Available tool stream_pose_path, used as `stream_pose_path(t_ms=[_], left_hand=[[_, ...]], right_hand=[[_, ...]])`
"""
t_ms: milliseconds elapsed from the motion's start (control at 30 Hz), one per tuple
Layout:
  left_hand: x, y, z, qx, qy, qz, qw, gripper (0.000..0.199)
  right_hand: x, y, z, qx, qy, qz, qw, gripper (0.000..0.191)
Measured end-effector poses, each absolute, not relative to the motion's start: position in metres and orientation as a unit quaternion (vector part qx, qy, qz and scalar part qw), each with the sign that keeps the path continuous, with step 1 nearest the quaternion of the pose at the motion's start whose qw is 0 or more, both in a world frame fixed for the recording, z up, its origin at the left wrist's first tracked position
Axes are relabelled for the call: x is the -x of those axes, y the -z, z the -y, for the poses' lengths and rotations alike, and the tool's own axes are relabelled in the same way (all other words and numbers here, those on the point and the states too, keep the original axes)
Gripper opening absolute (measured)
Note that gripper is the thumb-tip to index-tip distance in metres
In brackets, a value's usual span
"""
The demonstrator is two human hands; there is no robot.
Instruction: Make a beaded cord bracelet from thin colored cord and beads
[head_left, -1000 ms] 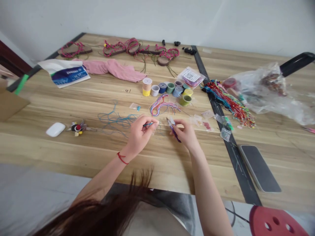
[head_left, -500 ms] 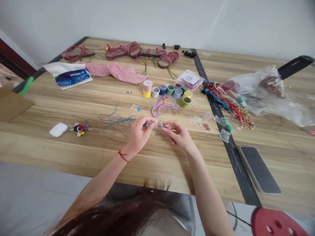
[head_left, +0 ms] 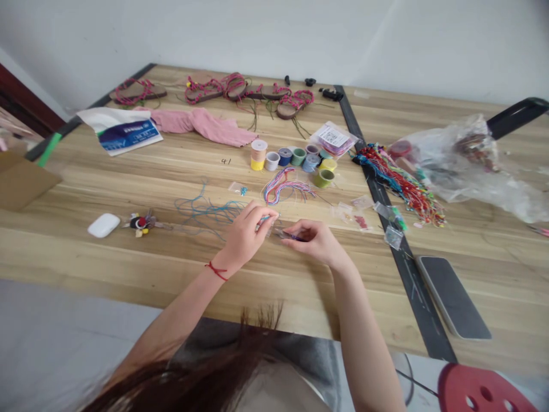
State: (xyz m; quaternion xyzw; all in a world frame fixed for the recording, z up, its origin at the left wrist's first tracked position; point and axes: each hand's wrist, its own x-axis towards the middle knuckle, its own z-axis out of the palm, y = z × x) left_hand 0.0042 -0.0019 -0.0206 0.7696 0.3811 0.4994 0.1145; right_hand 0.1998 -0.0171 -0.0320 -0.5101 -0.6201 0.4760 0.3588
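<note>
My left hand (head_left: 246, 237), with a red string around the wrist, pinches a short blue thread (head_left: 263, 220) between its fingertips. My right hand (head_left: 315, 240) grips a small purple-handled tool (head_left: 289, 234), probably scissors, and its metal tip points toward the blue thread. The two hands nearly meet above the wooden table (head_left: 128, 257). A small clear packet (head_left: 270, 230) lies just beneath my fingertips. Close behind my left hand is a loose tangle of blue thread (head_left: 206, 210), and a bunch of multicoloured threads (head_left: 285, 191) lies behind the hands.
Thread spools (head_left: 295, 160) stand behind the hands. Braided pink-strapped sandals (head_left: 218, 88) and a pink cloth (head_left: 201, 126) lie at the back. A coloured tassel bundle (head_left: 398, 183), plastic bag (head_left: 463, 163) and phone (head_left: 452, 296) are on the right. An earbud case (head_left: 103, 225) is on the left.
My right hand has moved lower and closer to my left, and its tool now lies nearly level instead of pointing down. The view has shifted only slightly.
</note>
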Motion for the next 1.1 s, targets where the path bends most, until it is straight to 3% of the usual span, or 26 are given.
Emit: stream_pose_path(t_ms=[1100], left_hand=[[-0.0048, 0.0169, 0.0032, -0.743, -0.52, -0.389, 0.163, 0.007]], right_hand=[[-0.2006, 0.0429, 0.0161, 0.531, -0.446, 0.644, 0.323, 0.035]])
